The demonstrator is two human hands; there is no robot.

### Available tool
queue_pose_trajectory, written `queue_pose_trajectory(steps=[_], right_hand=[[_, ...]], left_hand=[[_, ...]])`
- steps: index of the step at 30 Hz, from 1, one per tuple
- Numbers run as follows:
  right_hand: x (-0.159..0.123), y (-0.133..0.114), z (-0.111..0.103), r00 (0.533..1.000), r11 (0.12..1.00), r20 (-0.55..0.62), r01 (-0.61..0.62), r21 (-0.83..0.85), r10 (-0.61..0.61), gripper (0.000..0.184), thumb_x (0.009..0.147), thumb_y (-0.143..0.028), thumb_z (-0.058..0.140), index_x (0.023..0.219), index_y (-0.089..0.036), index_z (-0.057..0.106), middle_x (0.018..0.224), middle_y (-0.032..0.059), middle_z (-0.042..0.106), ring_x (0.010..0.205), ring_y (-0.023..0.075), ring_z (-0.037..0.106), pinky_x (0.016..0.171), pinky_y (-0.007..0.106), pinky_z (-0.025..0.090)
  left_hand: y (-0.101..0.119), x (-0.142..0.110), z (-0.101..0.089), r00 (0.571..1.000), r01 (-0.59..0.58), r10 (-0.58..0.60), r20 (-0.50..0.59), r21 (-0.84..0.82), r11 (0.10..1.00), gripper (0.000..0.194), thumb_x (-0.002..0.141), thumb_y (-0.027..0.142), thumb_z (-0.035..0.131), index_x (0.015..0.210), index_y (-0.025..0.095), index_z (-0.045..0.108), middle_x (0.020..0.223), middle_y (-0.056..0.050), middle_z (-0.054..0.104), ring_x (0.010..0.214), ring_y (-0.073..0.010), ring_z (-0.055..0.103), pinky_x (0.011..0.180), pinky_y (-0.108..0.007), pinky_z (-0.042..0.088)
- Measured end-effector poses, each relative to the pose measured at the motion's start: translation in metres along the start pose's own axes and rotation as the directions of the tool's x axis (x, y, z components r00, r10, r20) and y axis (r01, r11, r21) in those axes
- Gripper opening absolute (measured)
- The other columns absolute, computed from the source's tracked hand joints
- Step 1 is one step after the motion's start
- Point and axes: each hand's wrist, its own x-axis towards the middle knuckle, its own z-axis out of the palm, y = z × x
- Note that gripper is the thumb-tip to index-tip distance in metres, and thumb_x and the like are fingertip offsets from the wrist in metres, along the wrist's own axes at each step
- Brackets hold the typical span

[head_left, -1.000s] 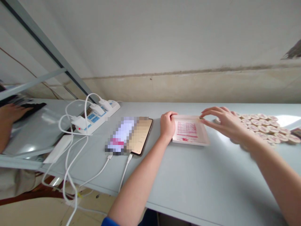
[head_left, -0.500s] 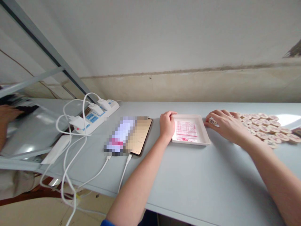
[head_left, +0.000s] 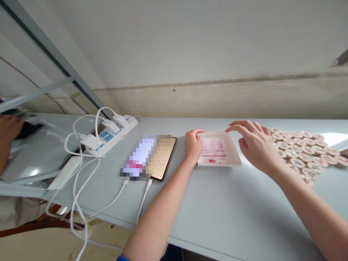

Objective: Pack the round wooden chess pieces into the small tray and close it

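Observation:
A shallow white tray [head_left: 236, 150] with red printing on its floor rests on the grey table. My left hand [head_left: 194, 145] grips its left wall, fingers over the rim. My right hand [head_left: 254, 145] hovers by the tray's right side, its index finger stretched to the far right rim; whether it touches is unclear. The thumb is apart from the index finger and nothing shows between them. Behind and right of that hand lie several round wooden Chinese chess pieces [head_left: 296, 149], packed flat in rows with characters on top. My wrist hides some of them.
Left of the tray lie two phones [head_left: 160, 159] with blurred screens, on white charging cables [head_left: 145, 192]. A white power strip [head_left: 108, 136] with plugs stands further left. A metal frame post [head_left: 51, 47] rises there, and another person's hand [head_left: 11, 127] shows at the edge.
My right hand has left the chess piece it was touching and moved to the tray's right rim. That piece no longer lies apart near the tray. The tray has shifted slightly left.

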Motion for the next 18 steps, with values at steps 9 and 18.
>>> queue_pose_trajectory(steps=[9, 18], right_hand=[[-0.010, 0.003, 0.033, 0.939, 0.971, 0.262, 0.187, 0.151, -0.222, 0.029, 0.081, -0.023, 0.040, 0.106, -0.020, 0.053, 0.115, 0.0095, 0.053, 0.105, 0.0252, 0.048, 0.085, 0.043, 0.037], [-0.011, -0.003, 0.036, 0.947, 0.979, 0.268, 0.143, 0.148, -0.179, 0.024, 0.077, -0.019, 0.042, 0.094, -0.021, 0.059, 0.091, 0.0084, 0.061, 0.088, 0.0235, 0.055, 0.083, 0.043, 0.035]], left_hand=[[0.006, -0.001, -0.001, 1.000, -0.009, 0.009, 0.015, 0.000, 1.000, 0.035, 0.070, -0.002, 0.037, 0.081, 0.016, 0.065, 0.088, -0.004, 0.068, 0.089, -0.0139, 0.059, 0.086, -0.027, 0.043], [0.007, -0.002, -0.001, 1.000, -0.007, 0.007, 0.018, 0.003, 1.000, 0.034, 0.071, -0.001, 0.037, 0.079, 0.017, 0.065, 0.088, -0.003, 0.068, 0.089, -0.0132, 0.059, 0.086, -0.025, 0.043]])
